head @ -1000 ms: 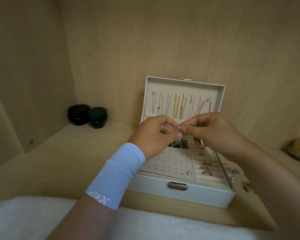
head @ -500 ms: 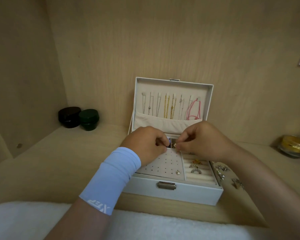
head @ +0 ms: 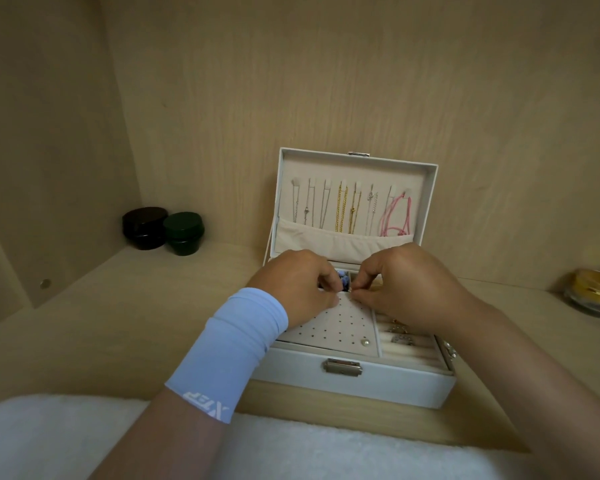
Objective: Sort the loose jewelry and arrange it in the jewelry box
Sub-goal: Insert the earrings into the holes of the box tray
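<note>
A white jewelry box (head: 388,386) stands open on the wooden shelf, with chains and a pink cord (head: 397,216) hanging inside its raised lid. My left hand (head: 298,289) and my right hand (head: 402,285) meet over the back edge of the perforated earring pad (head: 336,327). Both pinch a tiny earring (head: 350,289) between their fingertips, right at the pad's far holes. A pearl stud (head: 365,342) sits at the pad's front right corner. Rings (head: 400,336) lie in the ring rolls on the right, partly hidden by my right wrist.
Two dark round jars, one black (head: 144,228) and one green (head: 184,233), stand at the back left. A gold tin (head: 593,294) sits at the far right. A few loose pieces (head: 449,349) lie beside the box's right wall. White fleece (head: 49,441) covers the front edge.
Both hands have come down from in front of the lid to the back edge of the earring pad, still pinching the small earring together.
</note>
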### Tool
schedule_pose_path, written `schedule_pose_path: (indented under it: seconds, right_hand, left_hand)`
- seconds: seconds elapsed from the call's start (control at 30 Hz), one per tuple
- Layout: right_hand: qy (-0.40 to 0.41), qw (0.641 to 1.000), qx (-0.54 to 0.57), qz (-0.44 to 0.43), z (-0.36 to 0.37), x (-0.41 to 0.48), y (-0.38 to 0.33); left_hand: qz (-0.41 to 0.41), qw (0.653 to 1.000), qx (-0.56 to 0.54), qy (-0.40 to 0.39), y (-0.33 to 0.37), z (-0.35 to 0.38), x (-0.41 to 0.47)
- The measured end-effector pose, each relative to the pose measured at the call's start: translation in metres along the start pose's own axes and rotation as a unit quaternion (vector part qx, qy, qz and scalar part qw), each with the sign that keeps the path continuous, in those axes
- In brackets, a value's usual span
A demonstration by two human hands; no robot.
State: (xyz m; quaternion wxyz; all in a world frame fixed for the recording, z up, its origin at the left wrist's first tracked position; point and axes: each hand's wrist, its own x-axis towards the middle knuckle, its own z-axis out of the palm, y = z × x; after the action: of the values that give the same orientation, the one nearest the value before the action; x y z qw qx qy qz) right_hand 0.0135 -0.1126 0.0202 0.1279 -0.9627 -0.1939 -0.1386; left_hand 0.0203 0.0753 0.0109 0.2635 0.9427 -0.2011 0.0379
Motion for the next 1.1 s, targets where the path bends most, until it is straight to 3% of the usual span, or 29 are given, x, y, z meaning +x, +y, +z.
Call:
schedule_pose_path:
  seconds: [0.3, 0.73, 0.93, 1.0, 1.1]
  right_hand:
    - [-0.032, 0.995, -0.09, -0.021, -0.003, 0.001, -0.008]
    - [-0.025, 0.997, -0.05, -0.061, 0.001, 0.001, -0.006]
    - [-0.067, 0.994, 0.088, 0.004, -0.014, 0.002, 0.001]
    - [-0.036, 0.995, 0.091, 0.018, -0.018, 0.004, 0.005]
    - [-0.065, 0.996, 0.04, 0.034, -0.018, 0.005, 0.008]
  left_hand:
    - [0.002, 1.0, 0.003, 0.002, 0.001, 0.001, 0.0]
    - [0.007, 1.0, 0.001, 0.002, 0.001, 0.003, 0.001]
    - [0.014, 1.0, -0.014, 0.013, 0.0, 0.005, 0.003]
    - [0.01, 1.0, -0.025, 0.014, 0.001, 0.006, 0.005]
    - [0.013, 1.0, -0.02, 0.009, 0.004, 0.009, 0.009]
